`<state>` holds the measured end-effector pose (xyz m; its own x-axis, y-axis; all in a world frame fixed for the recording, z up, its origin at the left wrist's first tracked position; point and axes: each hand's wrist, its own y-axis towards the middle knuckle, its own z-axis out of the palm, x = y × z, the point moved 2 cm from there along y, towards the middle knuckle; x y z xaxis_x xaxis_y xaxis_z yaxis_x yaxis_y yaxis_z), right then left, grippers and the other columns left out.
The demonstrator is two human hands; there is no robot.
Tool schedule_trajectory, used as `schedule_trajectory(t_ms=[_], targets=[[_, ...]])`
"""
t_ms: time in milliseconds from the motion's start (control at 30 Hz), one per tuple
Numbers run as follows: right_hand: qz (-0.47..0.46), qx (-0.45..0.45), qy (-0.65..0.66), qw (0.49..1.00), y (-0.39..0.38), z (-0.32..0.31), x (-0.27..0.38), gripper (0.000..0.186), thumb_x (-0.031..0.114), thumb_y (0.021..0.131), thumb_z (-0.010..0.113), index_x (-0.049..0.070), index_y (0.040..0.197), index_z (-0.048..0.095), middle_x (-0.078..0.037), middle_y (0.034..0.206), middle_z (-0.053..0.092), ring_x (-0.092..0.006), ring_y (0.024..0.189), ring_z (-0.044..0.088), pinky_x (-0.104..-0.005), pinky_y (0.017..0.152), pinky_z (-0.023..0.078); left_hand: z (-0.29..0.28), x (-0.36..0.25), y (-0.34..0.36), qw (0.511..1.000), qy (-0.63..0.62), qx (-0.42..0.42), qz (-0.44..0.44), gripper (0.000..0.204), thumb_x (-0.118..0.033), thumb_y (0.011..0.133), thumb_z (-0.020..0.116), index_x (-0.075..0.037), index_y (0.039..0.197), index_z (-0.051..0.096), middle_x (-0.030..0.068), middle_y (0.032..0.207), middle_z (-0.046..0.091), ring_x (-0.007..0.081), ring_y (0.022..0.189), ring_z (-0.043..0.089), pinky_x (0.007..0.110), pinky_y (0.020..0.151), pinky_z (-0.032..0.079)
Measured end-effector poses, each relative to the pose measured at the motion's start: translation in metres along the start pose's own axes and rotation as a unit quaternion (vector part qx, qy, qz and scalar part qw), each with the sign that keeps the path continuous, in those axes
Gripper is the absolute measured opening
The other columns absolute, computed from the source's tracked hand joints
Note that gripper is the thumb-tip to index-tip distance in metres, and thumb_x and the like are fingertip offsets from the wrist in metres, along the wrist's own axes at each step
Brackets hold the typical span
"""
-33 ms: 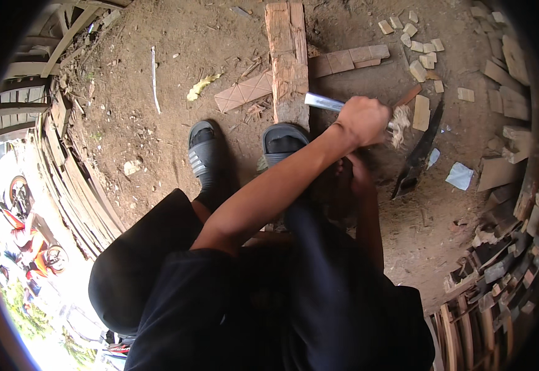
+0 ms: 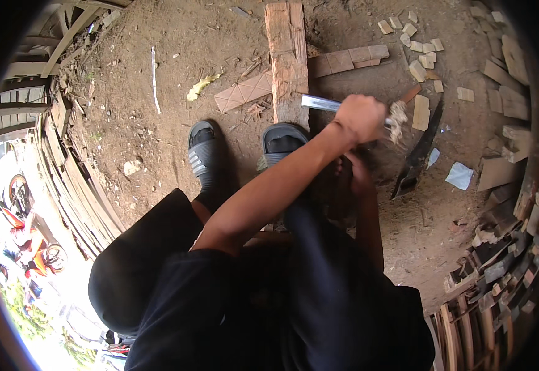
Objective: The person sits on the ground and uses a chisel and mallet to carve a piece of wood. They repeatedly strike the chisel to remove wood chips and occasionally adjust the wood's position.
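My left hand [image 2: 361,119] is closed in a fist around a chisel [image 2: 320,103]. Its flat metal blade points left, with the tip over the near part of a rough wooden beam [image 2: 288,55]. A frayed, fibrous pale end [image 2: 397,122] of the chisel sticks out on the right side of the fist. Lower down, partly hidden behind my left forearm, my right hand [image 2: 359,176] is curled beside my right leg, around something dark that I cannot make out. My right foot, in a grey sandal [image 2: 285,135], is against the beam's near end.
A patterned reddish plank [image 2: 244,91] lies crosswise under the beam. To the right are a long dark blade [image 2: 419,154], small wood blocks [image 2: 417,71] and a pale scrap [image 2: 460,175]. Stacked wood offcuts [image 2: 510,266] line the right edge; boards [image 2: 71,179] line the left.
My left hand and the chisel have shifted slightly to the left, bringing the blade tip further over the beam. My right hand looks nearly unmoved.
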<state>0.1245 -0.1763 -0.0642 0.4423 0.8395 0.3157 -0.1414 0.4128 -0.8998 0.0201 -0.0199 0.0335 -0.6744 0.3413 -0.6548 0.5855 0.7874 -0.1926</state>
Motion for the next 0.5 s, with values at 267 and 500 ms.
schedule_trajectory(t_ms=[267, 500], targets=[[-0.049, -0.032, -0.025, 0.998, -0.013, 0.003, 0.013, 0.015, 0.025, 0.089, 0.059, 0.012, 0.091, 0.052, 0.006, 0.058, 0.036, -0.0061, 0.046, 0.036, -0.0228, 0.045, 0.032, 0.003, 0.000, 0.008, 1.000, 0.009, 0.014, -0.017, 0.017, -0.022, 0.066, 0.064, -0.007, 0.074, 0.068, 0.0152, 0.078, 0.067, 0.0290, 0.076, 0.067, 0.036, 0.069, 0.054], [-0.180, -0.151, 0.082, 0.969, -0.063, -0.017, 0.059, 0.011, 0.015, 0.085, 0.060, 0.012, 0.092, 0.051, 0.007, 0.057, 0.034, -0.0042, 0.045, 0.034, -0.0222, 0.044, 0.032, 0.019, 0.012, 0.013, 0.999, 0.017, 0.028, -0.011, 0.020, -0.023, 0.071, 0.063, -0.005, 0.078, 0.068, 0.0186, 0.082, 0.067, 0.0316, 0.080, 0.066, 0.039, 0.073, 0.053]])
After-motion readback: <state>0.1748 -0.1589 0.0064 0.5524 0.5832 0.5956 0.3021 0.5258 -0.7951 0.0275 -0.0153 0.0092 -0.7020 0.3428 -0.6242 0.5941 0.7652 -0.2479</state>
